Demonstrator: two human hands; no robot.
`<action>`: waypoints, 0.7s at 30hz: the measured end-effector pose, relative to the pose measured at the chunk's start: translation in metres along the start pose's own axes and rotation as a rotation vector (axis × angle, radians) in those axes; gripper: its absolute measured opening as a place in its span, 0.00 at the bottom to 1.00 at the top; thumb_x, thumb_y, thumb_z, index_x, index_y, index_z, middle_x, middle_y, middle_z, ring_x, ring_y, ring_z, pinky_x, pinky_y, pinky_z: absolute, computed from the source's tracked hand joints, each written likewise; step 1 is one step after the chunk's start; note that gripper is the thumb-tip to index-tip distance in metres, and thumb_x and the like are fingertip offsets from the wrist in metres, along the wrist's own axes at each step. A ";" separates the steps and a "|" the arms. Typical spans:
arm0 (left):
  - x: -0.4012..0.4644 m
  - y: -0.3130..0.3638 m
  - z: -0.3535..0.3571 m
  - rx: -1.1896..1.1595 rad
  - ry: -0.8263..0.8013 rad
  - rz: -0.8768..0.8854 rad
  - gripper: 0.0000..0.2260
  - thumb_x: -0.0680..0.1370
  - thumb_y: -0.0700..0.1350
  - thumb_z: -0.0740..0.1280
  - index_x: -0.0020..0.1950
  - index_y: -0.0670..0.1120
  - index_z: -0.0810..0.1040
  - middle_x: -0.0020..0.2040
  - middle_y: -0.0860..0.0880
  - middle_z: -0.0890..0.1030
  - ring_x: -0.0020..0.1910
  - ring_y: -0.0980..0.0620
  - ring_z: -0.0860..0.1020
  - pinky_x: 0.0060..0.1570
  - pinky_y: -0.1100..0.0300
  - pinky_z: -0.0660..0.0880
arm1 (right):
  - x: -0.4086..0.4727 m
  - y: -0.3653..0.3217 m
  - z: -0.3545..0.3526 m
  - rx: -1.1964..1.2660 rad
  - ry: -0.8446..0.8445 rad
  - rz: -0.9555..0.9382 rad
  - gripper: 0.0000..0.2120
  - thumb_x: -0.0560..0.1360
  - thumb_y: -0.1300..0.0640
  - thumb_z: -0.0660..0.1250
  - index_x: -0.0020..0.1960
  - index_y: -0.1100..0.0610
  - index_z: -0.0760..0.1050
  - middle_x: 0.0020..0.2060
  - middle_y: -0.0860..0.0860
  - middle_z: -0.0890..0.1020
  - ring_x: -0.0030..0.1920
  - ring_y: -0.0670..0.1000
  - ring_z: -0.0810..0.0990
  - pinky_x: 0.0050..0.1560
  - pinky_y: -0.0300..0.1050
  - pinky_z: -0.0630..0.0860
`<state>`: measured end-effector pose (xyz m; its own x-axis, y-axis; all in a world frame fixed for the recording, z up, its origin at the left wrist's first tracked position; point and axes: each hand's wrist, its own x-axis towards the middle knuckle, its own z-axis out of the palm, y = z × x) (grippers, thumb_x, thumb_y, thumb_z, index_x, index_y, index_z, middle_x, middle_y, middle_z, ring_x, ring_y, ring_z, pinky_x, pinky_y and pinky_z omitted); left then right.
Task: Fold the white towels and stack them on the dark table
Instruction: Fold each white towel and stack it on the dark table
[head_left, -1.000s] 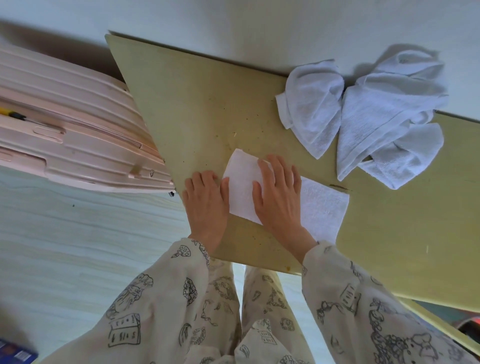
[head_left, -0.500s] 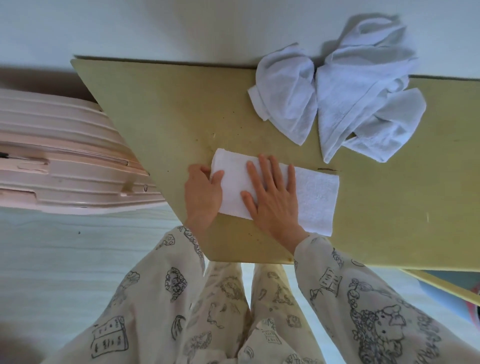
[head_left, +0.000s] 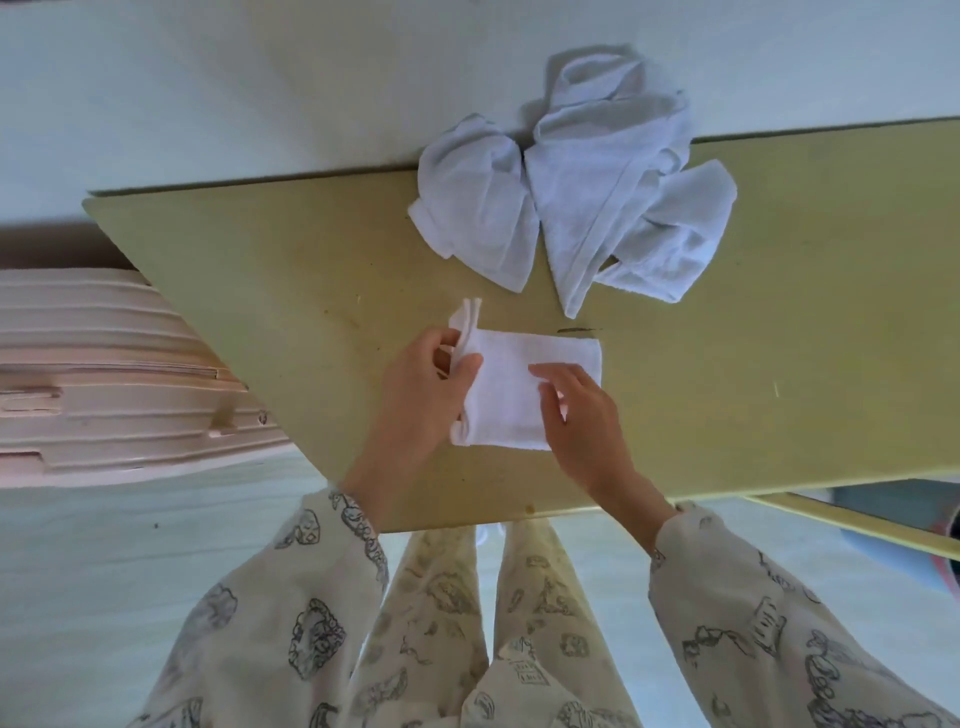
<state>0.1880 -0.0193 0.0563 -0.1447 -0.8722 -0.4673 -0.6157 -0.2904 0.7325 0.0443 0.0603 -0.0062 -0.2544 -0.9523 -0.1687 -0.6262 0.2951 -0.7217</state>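
A folded white towel lies on the yellow-green table in front of me. My left hand pinches the towel's left end and lifts it, so its doubled edge stands up. My right hand rests on the towel's right half with fingers bent, pressing it down. Behind it lie two crumpled white towels, one on the left and a larger one reaching against the wall.
A pink ribbed suitcase lies on the floor left of the table. A pale wall runs along the table's far edge. Patterned sleeves and trousers fill the bottom. A yellow ledge shows at the lower right.
The towel's left end, flat under my hands before, is now lifted and brought over toward the right by my left hand. My right hand has shifted rightwards on the towel.
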 end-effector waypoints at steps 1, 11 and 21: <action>-0.001 0.006 0.012 0.023 -0.011 0.017 0.06 0.76 0.44 0.66 0.52 0.47 0.75 0.37 0.56 0.75 0.34 0.56 0.74 0.37 0.60 0.75 | -0.003 0.004 -0.010 0.116 0.009 0.140 0.11 0.78 0.64 0.59 0.55 0.60 0.78 0.51 0.54 0.82 0.46 0.52 0.82 0.47 0.40 0.77; 0.013 0.018 0.105 0.155 -0.122 0.005 0.11 0.77 0.42 0.64 0.58 0.44 0.75 0.48 0.48 0.80 0.42 0.53 0.75 0.44 0.63 0.71 | -0.002 0.039 -0.038 0.498 -0.071 0.562 0.08 0.76 0.63 0.61 0.45 0.56 0.79 0.37 0.50 0.83 0.41 0.53 0.83 0.50 0.52 0.80; 0.004 0.007 0.107 -0.056 -0.231 -0.158 0.11 0.79 0.39 0.59 0.59 0.46 0.76 0.46 0.47 0.81 0.38 0.53 0.80 0.47 0.58 0.79 | 0.006 0.036 -0.039 0.420 -0.105 0.584 0.08 0.75 0.56 0.66 0.49 0.59 0.80 0.40 0.52 0.82 0.45 0.54 0.82 0.52 0.56 0.78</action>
<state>0.1005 0.0174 0.0070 -0.2269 -0.7034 -0.6736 -0.6019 -0.4425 0.6648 -0.0092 0.0684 -0.0071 -0.3758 -0.6570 -0.6536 -0.0684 0.7230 -0.6874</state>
